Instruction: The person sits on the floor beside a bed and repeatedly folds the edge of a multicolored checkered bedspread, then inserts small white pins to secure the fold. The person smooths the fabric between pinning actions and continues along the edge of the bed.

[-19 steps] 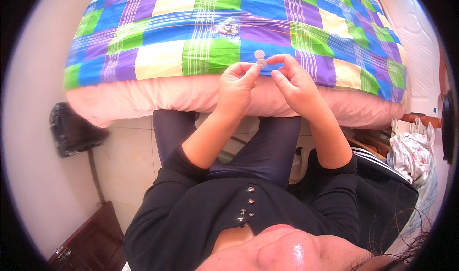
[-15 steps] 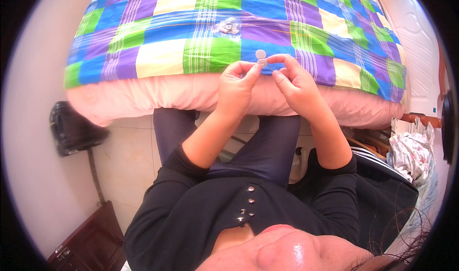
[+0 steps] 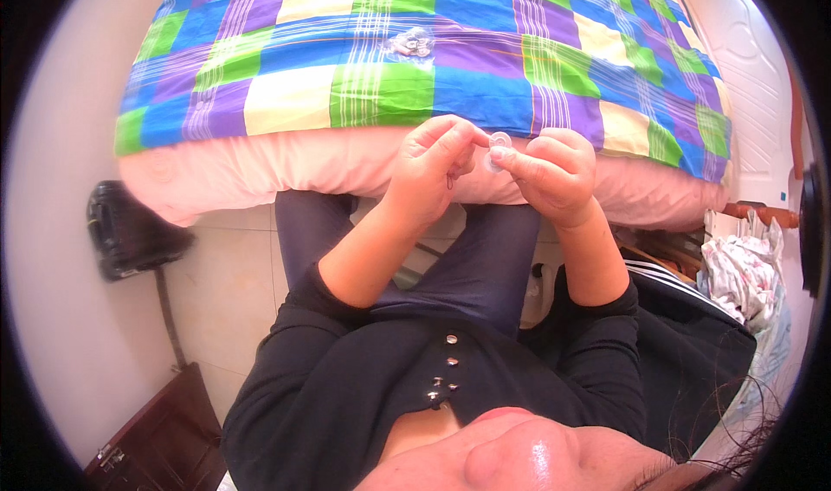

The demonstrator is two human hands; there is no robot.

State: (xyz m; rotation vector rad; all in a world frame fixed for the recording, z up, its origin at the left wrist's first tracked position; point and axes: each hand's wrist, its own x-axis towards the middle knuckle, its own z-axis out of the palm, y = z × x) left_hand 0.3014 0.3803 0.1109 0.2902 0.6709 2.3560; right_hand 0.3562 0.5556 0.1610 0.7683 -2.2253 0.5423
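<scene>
Above the near edge of the bed, my right hand point(image 3: 557, 172) is closed, pinching a small whitish hinged plastic piece point(image 3: 499, 142) made of two round parts. Its kind is too small to make out. My left hand point(image 3: 438, 164) is curled with thumb and fingers together, and a fingertip reaches to the piece's left side. Whatever its folded fingers may hold is hidden. A thin dark line point(image 3: 450, 181) shows below the left palm. Farther off on the checked bedspread point(image 3: 290, 101) lies a clear plastic bag point(image 3: 411, 44) with several small whitish pieces inside.
The pink bedding edge point(image 3: 260, 175) hangs in front of my knees. A black bag or case point(image 3: 134, 231) stands at the left by the wall. To the right are a heap of floral cloth point(image 3: 740, 270) and a black striped garment point(image 3: 692, 335). A dark red wooden panel point(image 3: 164, 430) is at lower left.
The piece has passed from my left fingertips into my right hand's pinch and come nearer to me. My left fingers have folded in.
</scene>
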